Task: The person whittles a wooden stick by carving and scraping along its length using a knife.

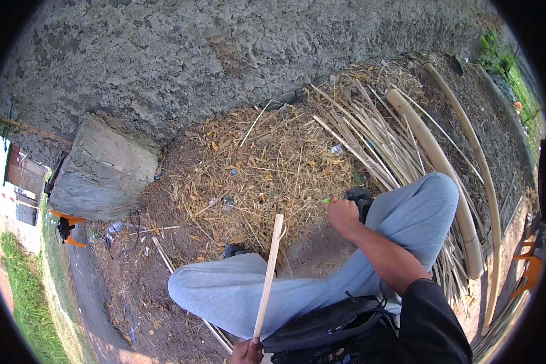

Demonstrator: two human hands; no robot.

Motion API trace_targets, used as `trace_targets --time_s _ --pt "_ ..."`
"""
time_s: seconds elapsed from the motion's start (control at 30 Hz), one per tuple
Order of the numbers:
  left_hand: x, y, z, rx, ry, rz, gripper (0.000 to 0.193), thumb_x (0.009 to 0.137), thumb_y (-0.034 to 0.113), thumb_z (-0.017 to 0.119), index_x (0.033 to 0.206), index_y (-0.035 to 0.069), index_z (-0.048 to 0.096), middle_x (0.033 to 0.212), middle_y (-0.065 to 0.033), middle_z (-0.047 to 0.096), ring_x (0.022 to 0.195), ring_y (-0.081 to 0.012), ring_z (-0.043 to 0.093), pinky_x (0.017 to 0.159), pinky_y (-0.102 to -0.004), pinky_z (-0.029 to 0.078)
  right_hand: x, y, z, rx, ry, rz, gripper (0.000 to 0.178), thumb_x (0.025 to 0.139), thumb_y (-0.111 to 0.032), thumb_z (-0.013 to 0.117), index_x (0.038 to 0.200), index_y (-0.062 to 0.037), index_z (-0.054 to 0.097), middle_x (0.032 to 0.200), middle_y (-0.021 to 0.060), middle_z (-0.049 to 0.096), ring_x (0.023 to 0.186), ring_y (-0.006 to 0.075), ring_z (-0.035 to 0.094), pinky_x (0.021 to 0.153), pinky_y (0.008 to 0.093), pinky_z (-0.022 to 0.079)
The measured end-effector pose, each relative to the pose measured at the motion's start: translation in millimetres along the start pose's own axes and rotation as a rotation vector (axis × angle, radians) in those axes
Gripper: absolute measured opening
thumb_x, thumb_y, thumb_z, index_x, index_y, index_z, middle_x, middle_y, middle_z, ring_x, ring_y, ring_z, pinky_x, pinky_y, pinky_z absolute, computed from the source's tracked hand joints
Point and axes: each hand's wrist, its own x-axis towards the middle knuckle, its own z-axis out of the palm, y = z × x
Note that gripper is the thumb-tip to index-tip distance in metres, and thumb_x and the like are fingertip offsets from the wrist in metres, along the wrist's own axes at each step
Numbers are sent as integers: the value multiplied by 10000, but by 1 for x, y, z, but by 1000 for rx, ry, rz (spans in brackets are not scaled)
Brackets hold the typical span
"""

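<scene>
At the lower edge, my left hand (pixel 247 350) is closed round the near end of a pale split bamboo strip (pixel 269 273). The strip rises in front of my left leg, and a thin sliver curls off near its far end. My right hand (pixel 343 215) is in a fist over the ground by my right shoe (pixel 359 199), well apart from the strip. From the fist pokes a small bright green tip (pixel 326 200), perhaps of a handle; the rest of that thing is hidden.
Dry shavings and leaves (pixel 267 164) cover the ground ahead. To the right lie a bundle of split bamboo strips (pixel 376 133) and a thick bamboo pole (pixel 437 158), with a thinner curved pole (pixel 476 151) beyond. A rough wall (pixel 255 48) and a concrete block (pixel 106 167) stand beyond.
</scene>
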Motion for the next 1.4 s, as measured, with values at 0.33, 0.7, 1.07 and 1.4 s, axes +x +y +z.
trace_targets --time_s 0.33,0.7,1.07,1.4 --pt "11 32 1 -119 53 -86 455 1040 471 453 762 123 548 538 40 407 432 -73 392 395 -258 298 -72 -95 -114 575 176 -279 310 1008 -339 509 890 -56 543 693 147 637 536 349 622 452 470 475" --pt "18 30 18 -223 -24 -204 413 1041 432 477 985 94 706 531 46 395 402 -91 367 397 -266 302 -70 -92 -106 420 254 -445 285 974 -333 569 849 -78 541 693 112 612 523 313 635 418 437 490" --pt "22 -21 23 22 -26 -29 321 942 55 480 1214 11 645 856 -86 668 621 -145 567 531 -314 484 -61 -87 -54 262 121 -488 370 1001 -391 515 830 -63 515 651 142 617 504 324 652 398 443 492" --pt "-16 8 2 -276 51 -160 399 1072 375 417 778 122 512 541 44 420 430 -53 411 379 -241 297 8 -15 -25 239 20 150 426 1061 -343 384 890 -9 587 676 193 663 614 359 684 538 471 540"
